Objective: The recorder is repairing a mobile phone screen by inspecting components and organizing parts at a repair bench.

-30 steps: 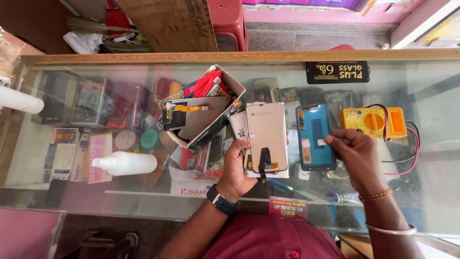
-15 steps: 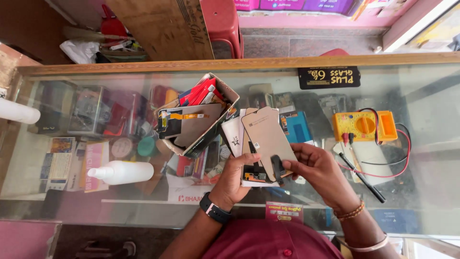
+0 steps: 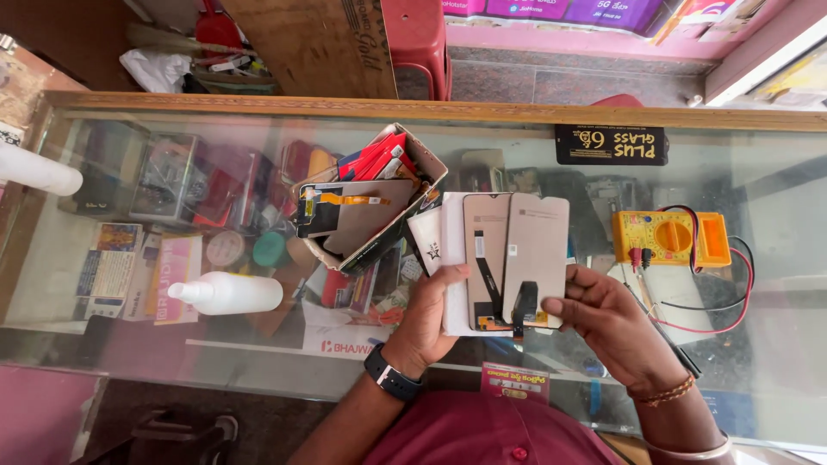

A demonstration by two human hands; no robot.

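Both hands hold a small fan of phone screens (image 3: pixel 508 258) above a glass counter (image 3: pixel 112 344). The left hand (image 3: pixel 431 323) grips the stack from its lower left edge, thumb laid across the front of the nearest panel and fingers curled behind. The right hand (image 3: pixel 607 323) closes on the lower right corner of the stack, thumb pressed on the front near a black ribbon cable (image 3: pixel 523 306), the other fingers bent underneath. The screens show their pale backs, overlapping side by side and standing roughly upright in the grip.

Just to the left of the screens, touching the stack's upper corner, lies an open cardboard box (image 3: pixel 370 207) with more panels and red packets inside. Farther left of the screens a white squeeze bottle (image 3: pixel 228 293) lies on its side on the glass. To the right of the screens sits a yellow test meter (image 3: pixel 672 238) with red and black leads (image 3: pixel 732 301) looping around it. Behind the screens, near the counter's wooden far edge, rests a black sign (image 3: pixel 610 145)
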